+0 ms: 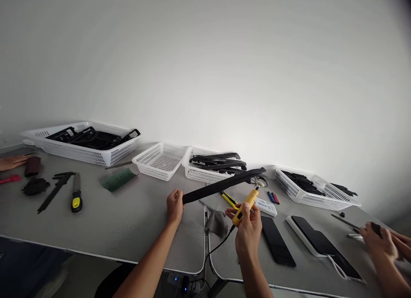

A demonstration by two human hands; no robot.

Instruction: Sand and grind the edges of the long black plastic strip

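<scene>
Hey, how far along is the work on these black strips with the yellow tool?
Done: hard to tell; black parts lie in the middle basket, the right basket and the far-left basket, but finished or not does not show. In hand: the left hand holds one long black strip while the right hand puts the yellow corded tool to it. Left: probably some of those parts; the small basket looks empty.

A plain white wall [205,54] rises behind two grey tables [128,229] pushed together, evenly lit.
</scene>
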